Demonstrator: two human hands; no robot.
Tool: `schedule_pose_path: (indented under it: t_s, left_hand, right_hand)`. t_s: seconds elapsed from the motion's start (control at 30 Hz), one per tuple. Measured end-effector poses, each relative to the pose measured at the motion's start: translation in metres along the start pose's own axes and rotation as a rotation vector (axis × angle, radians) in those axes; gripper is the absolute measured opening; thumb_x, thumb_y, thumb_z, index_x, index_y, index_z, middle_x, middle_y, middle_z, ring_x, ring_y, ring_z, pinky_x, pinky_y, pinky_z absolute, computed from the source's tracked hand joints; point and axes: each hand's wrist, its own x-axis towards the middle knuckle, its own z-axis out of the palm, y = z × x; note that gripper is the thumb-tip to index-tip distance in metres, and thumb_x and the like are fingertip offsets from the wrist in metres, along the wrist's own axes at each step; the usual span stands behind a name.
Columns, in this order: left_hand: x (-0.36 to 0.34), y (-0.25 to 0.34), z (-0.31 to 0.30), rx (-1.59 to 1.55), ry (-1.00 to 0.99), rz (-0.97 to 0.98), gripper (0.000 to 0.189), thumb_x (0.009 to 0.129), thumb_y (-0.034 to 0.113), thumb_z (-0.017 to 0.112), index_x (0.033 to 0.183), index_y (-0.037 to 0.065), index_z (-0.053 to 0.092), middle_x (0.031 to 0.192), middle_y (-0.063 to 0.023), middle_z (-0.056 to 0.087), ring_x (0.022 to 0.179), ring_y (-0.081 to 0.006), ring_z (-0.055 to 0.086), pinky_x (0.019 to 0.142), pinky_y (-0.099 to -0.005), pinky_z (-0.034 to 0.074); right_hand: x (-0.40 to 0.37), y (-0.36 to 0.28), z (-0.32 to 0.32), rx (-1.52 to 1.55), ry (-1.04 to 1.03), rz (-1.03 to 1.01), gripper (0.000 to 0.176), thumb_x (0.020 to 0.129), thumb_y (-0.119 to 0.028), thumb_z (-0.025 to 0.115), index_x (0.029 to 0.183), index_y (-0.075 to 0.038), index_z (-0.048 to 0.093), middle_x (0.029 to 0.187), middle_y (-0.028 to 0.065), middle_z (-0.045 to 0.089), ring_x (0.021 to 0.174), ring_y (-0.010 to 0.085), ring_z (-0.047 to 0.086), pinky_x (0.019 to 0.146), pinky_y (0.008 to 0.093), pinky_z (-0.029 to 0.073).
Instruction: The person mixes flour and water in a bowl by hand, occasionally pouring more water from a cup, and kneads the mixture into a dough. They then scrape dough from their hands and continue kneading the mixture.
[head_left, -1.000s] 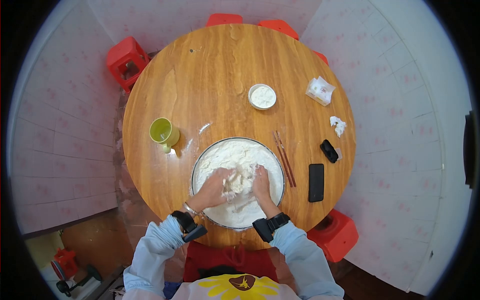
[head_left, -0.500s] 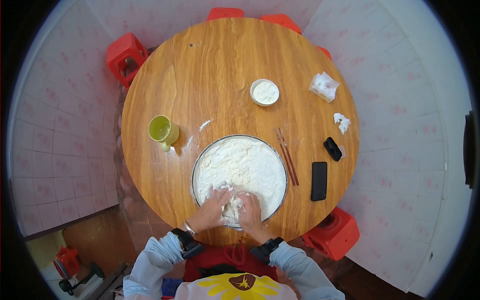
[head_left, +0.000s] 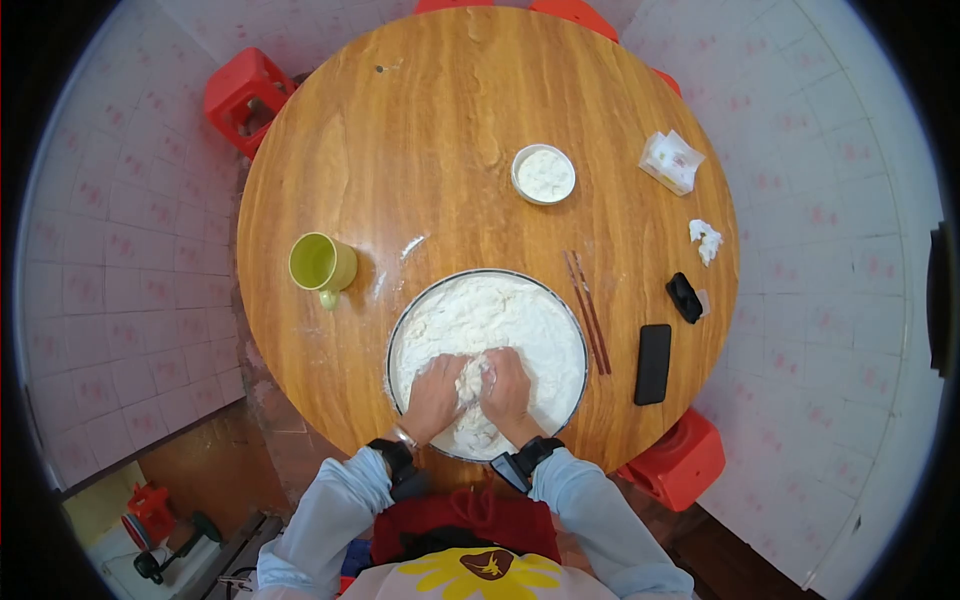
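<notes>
A wide round pan with a dark rim stands at the table's near side, spread with white flour. Inside it, my left hand and my right hand face each other with fingers curled in. Between them they grip a lumpy, floury mass of dough. More crumbly dough lies just below, near the pan's front rim. The fingertips are partly buried or hidden by the dough.
On the round wooden table are a green mug, a bowl of flour, chopsticks, a phone, a black case, a tissue pack and crumpled tissue. Red stools surround it.
Both hands have moved up toward the pan's middle and turned knuckles forward, closing on the dough from either side. The view has shifted slightly.
</notes>
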Motion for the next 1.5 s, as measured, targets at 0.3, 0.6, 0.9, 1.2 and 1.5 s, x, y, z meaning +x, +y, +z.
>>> schedule_pose_path:
  t_s: [0.3, 0.6, 0.9, 1.2, 1.5]
  left_hand:
    - [0.023, -0.007, 0.001, 0.038, -0.010, -0.179, 0.045, 0.071, 0.018, 0.070, 0.112, 0.011, 0.053, 0.093, -0.0158, 0.063, 0.083, -0.0325, 0.062, 0.067, -0.0408, 0.049]
    - [-0.028, 0.013, -0.011, 0.001, 0.153, 0.077, 0.053, 0.065, 0.020, 0.074, 0.114, 0.012, 0.054, 0.094, -0.0099, 0.055, 0.091, -0.0305, 0.054, 0.072, -0.0415, 0.045]
    - [-0.050, 0.015, -0.009, 0.031, 0.112, 0.068, 0.051, 0.067, 0.022, 0.074, 0.112, 0.011, 0.055, 0.096, -0.0105, 0.053, 0.093, -0.0308, 0.052, 0.076, -0.0407, 0.043]
    - [-0.052, 0.007, -0.004, 0.005, 0.146, 0.110, 0.046, 0.068, 0.026, 0.072, 0.109, 0.011, 0.057, 0.094, -0.0105, 0.053, 0.092, -0.0305, 0.052, 0.075, -0.0412, 0.043]
    - [-0.043, 0.008, -0.010, 0.001, 0.138, 0.111, 0.049, 0.068, 0.024, 0.073, 0.110, 0.009, 0.056, 0.094, -0.0127, 0.053, 0.091, -0.0335, 0.051, 0.075, -0.0420, 0.042]
  right_hand:
    - [0.011, -0.003, 0.006, 0.003, 0.120, 0.166, 0.018, 0.087, -0.014, 0.053, 0.103, -0.006, 0.055, 0.097, 0.0152, 0.057, 0.092, 0.0350, 0.055, 0.077, 0.0428, 0.044]
    - [0.085, -0.007, -0.045, -0.092, -0.377, -0.388, 0.017, 0.083, -0.017, 0.059, 0.098, -0.011, 0.064, 0.105, 0.0079, 0.059, 0.104, 0.0259, 0.052, 0.085, 0.0393, 0.042]
    - [0.134, -0.011, 0.007, -0.366, -0.684, -0.952, 0.016, 0.079, -0.017, 0.060, 0.096, -0.017, 0.063, 0.114, 0.0055, 0.057, 0.109, 0.0227, 0.051, 0.090, 0.0457, 0.041]
    - [0.079, 0.046, -0.069, -0.099, -0.840, -0.485, 0.018, 0.082, -0.016, 0.063, 0.099, -0.010, 0.062, 0.103, 0.0111, 0.056, 0.096, 0.0326, 0.053, 0.083, 0.0402, 0.044]
    - [0.090, -0.068, -0.128, 0.317, -0.253, -0.491, 0.015, 0.077, -0.003, 0.064, 0.092, -0.006, 0.066, 0.094, 0.0134, 0.063, 0.088, 0.0303, 0.061, 0.076, 0.0358, 0.049]
